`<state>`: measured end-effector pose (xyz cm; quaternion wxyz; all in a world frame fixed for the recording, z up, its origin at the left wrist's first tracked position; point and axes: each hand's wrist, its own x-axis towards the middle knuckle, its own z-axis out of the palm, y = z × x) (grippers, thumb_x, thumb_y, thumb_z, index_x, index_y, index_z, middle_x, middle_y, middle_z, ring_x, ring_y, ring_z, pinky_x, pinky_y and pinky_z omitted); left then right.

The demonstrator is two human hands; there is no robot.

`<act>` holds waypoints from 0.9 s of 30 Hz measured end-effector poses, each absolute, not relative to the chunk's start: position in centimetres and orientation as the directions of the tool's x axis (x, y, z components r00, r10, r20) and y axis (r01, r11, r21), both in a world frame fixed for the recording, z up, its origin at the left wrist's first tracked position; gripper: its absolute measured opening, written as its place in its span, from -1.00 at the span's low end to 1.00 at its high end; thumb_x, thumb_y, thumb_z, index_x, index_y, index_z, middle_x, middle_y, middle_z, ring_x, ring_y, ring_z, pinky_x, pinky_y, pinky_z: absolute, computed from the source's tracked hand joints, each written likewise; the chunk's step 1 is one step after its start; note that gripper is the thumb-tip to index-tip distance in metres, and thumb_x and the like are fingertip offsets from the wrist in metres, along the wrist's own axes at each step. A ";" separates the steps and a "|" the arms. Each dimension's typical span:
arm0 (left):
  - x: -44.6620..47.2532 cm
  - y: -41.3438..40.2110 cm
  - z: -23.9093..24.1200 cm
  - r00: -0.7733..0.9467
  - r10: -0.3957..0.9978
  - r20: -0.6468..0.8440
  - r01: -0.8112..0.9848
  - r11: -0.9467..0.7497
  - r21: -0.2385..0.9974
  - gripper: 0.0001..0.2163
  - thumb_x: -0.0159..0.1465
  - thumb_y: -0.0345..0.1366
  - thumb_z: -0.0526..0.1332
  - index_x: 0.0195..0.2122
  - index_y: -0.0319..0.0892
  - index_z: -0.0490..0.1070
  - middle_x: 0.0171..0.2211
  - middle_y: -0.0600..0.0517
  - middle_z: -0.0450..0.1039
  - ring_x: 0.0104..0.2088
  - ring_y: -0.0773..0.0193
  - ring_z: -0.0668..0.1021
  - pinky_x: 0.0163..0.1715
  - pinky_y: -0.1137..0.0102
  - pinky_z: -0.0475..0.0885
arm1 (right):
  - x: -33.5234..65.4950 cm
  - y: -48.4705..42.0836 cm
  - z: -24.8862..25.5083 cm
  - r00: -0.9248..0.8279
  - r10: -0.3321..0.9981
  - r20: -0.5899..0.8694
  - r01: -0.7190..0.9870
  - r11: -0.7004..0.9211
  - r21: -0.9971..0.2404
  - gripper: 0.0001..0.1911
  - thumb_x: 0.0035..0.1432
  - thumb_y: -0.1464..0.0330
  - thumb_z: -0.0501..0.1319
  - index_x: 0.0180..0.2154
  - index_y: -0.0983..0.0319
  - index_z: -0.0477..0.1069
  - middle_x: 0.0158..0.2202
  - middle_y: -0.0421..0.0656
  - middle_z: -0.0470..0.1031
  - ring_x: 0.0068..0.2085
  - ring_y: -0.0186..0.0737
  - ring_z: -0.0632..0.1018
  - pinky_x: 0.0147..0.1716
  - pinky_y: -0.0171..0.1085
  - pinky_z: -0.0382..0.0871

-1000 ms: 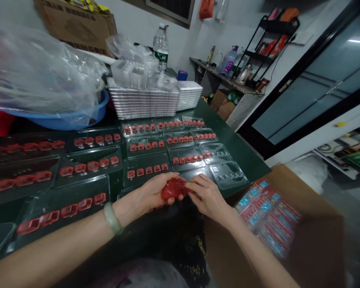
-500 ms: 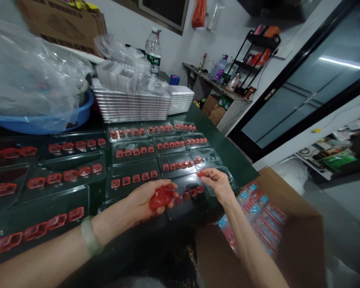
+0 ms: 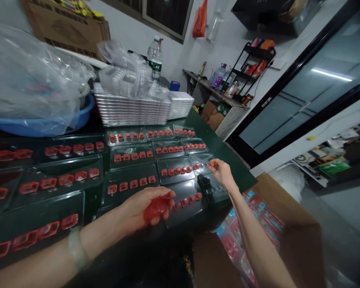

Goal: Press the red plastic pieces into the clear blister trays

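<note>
My left hand (image 3: 144, 208) is closed around a clump of small red plastic pieces (image 3: 156, 206) near the table's front edge. My right hand (image 3: 221, 170) reaches out to the right, pinching one red piece (image 3: 212, 164) over a clear blister tray (image 3: 205, 163) that holds one or two red pieces. Rows of clear blister trays (image 3: 129, 182) cover the dark green table (image 3: 228, 160), most with a line of red pieces set in their pockets. The tray just in front of my left hand (image 3: 187, 200) holds a row of red pieces.
A stack of empty clear trays (image 3: 132, 106) and a smaller stack (image 3: 181, 104) stand at the back, with a water bottle (image 3: 154, 58) behind. A blue basin under a plastic bag (image 3: 33, 92) sits at left. An open cardboard box of packed cards (image 3: 258, 224) stands at right below the table.
My right hand left the clump in my left hand, carried one red piece forward and to the right, and now holds it over a tray farther back. My left hand stayed in place.
</note>
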<state>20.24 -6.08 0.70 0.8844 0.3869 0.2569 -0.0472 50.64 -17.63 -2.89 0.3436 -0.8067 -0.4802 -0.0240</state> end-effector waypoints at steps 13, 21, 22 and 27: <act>19.5 -5.4 0.7 0.851 0.148 -0.504 0.278 0.688 0.670 -0.76 0.09 -0.20 0.13 -0.27 -0.23 0.33 -0.40 -0.02 0.36 -0.57 0.31 0.44 -0.79 0.57 0.11 | 52.5 -14.4 -2.9 0.238 0.926 0.295 0.965 -0.190 -0.184 -0.88 -0.03 0.48 0.13 -0.44 0.23 0.44 -0.40 -0.14 0.45 -0.32 -0.26 0.40 -0.29 -0.31 0.20; 19.4 -5.5 0.3 0.867 0.121 -0.484 0.280 0.686 0.672 -0.76 0.09 -0.19 0.14 -0.27 -0.22 0.33 -0.41 -0.01 0.36 -0.55 0.31 0.44 -0.78 0.57 0.11 | 51.3 -14.8 -3.0 0.144 0.955 0.258 0.989 -0.128 -0.079 -0.79 0.06 0.49 0.06 -0.39 0.22 0.46 -0.38 -0.11 0.45 -0.28 -0.22 0.40 -0.25 -0.27 0.20; 19.4 -5.5 0.2 0.872 0.117 -0.476 0.277 0.684 0.675 -0.76 0.09 -0.19 0.14 -0.27 -0.22 0.33 -0.41 -0.02 0.36 -0.55 0.31 0.44 -0.78 0.57 0.11 | 51.2 -14.8 -3.2 0.150 0.954 0.259 0.988 -0.138 -0.063 -0.78 0.07 0.50 0.05 -0.39 0.22 0.46 -0.38 -0.11 0.45 -0.28 -0.22 0.39 -0.26 -0.26 0.20; 19.5 -5.6 0.1 0.869 0.106 -0.484 0.276 0.709 0.650 -0.73 0.09 -0.17 0.14 -0.24 -0.23 0.33 -0.40 -0.03 0.36 -0.54 0.31 0.44 -0.77 0.57 0.11 | 50.2 -15.3 -4.2 0.187 0.945 0.267 0.980 -0.198 0.013 -0.72 0.10 0.50 -0.02 -0.34 0.24 0.45 -0.35 -0.08 0.43 -0.27 -0.20 0.36 -0.28 -0.27 0.18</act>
